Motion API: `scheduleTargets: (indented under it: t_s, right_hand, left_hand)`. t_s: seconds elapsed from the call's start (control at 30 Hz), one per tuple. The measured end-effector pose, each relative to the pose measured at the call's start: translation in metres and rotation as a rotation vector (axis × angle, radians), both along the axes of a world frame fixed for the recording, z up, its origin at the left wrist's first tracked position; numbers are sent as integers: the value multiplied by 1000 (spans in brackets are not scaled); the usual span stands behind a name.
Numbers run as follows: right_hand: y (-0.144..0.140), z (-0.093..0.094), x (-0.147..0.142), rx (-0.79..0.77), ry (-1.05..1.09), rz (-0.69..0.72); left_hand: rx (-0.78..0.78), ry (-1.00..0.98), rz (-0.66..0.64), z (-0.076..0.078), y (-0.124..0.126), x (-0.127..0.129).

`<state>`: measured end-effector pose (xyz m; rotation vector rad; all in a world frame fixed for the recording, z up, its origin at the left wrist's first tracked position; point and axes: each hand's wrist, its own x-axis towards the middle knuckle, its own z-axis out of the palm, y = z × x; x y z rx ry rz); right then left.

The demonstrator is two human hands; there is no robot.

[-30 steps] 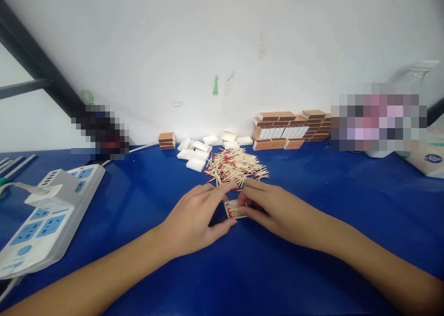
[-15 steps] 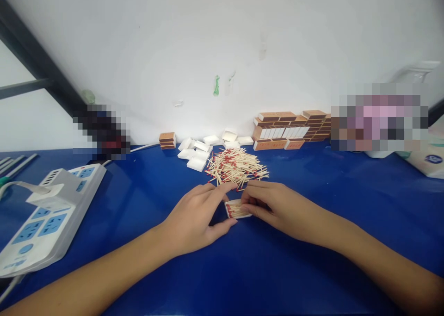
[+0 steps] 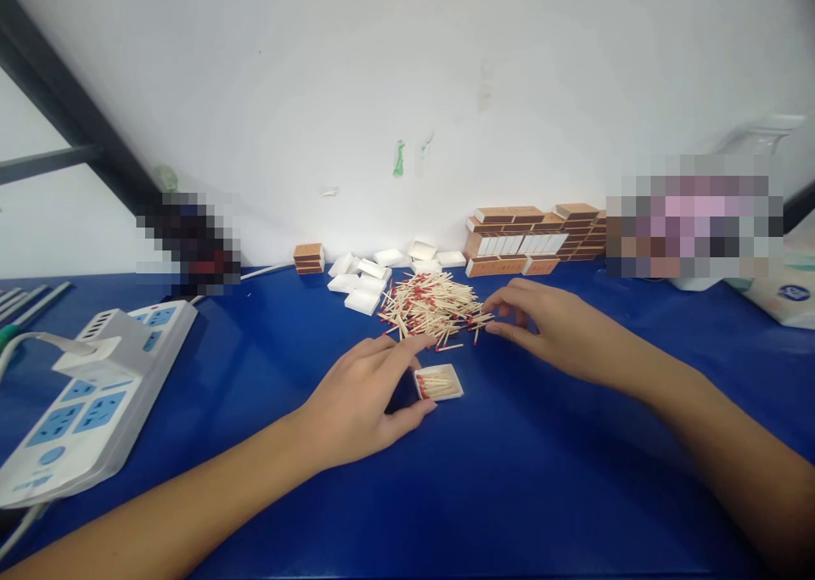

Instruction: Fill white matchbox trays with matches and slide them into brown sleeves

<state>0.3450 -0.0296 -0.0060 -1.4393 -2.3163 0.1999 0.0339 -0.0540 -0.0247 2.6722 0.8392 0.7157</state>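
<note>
My left hand [image 3: 366, 397] grips a small white matchbox tray [image 3: 455, 382] at its left end, thumb at the near side and fingers at the far side. Inside the tray lie several red-tipped matches, heads toward the left. Just beyond it is a loose heap of matches [image 3: 433, 301], with a few strays at its near edge. My right hand [image 3: 528, 317] is at the heap's right edge, thumb and fingers slightly apart around some match ends; no match is plainly held.
Several empty white trays [image 3: 364, 298] lie left of the heap. Stacked matchboxes [image 3: 515, 266] stand along the wall at the right, and a small stack [image 3: 309, 258] at the left. A power strip [image 3: 120, 393] with a plugged-in adapter occupies the blue table's [image 3: 407, 512] left side.
My right hand has left the tray and moved up and right to the heap's edge. The matches in the tray are now uncovered. My left hand stays in place.
</note>
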Motion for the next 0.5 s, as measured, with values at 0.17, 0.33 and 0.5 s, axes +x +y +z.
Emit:
scheduleTargets:
  t_s: [0.17, 0.33, 0.5]
  right_hand:
    - [8, -10, 2, -85, 0, 35]
    - [9, -13, -1, -120, 15, 25]
    - [10, -12, -1, -141, 38, 30]
  left_hand:
    - [-5, 6, -3, 1, -1, 0]
    - [-19, 15, 2, 1, -2, -1]
    - [-12, 7, -2, 1, -2, -1]
